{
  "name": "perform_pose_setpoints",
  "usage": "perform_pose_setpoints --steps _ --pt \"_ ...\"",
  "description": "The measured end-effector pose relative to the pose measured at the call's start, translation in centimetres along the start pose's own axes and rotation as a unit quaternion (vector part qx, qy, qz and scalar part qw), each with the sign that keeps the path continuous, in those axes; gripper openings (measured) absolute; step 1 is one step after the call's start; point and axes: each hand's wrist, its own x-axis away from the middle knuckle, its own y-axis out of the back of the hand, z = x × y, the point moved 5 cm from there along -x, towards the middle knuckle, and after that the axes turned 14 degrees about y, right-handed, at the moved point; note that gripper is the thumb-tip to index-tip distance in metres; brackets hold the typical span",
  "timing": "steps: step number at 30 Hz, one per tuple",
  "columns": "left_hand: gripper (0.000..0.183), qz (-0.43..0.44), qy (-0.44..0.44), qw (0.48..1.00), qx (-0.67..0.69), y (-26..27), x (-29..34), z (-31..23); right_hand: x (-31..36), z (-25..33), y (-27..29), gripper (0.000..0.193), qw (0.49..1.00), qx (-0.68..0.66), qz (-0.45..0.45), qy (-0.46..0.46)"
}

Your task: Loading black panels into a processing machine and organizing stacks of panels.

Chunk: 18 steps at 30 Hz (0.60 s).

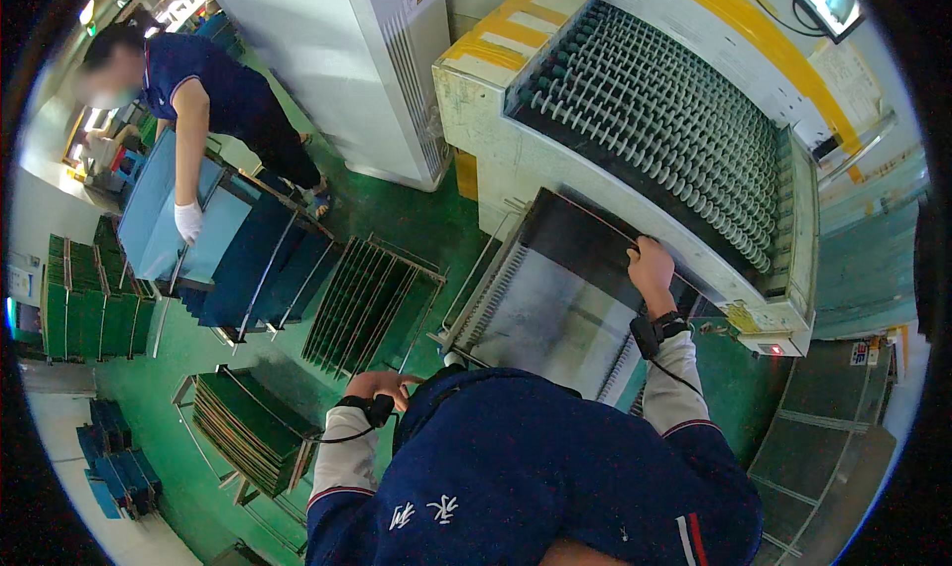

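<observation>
In front of my body stands a slotted rack (486, 298) with comb-like sides, and a dark flat panel (580, 234) lies across its far part. My right hand (652, 271) is at the panel's far right edge, its fingers bent over that edge and closed on it. Down by my waist on the left is my left hand (382, 388), fingers stretched toward the right with nothing visible in them; my clothing partly hides the fingertips. Dark bands with cables circle both wrists.
A roller conveyor machine (654, 130) stands beyond the rack, beside a tall white cabinet (337, 70). At left, a co-worker (213, 95) with a white glove leans over a rack of blue panels (258, 259). Racks of green panels (248, 427) stand on the green floor.
</observation>
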Motion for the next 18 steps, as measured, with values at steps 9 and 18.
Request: perform_pose_setpoints --steps 9,18 --pt "0.098 0.009 -0.021 1.000 0.005 0.1 0.4 -0.5 -0.1 0.2 0.2 0.019 1.000 -0.003 0.001 -0.001" --pt "0.099 0.041 -0.018 0.999 0.028 -0.1 -1.9 1.4 -0.3 0.4 0.5 0.019 1.000 0.001 0.009 -0.005"
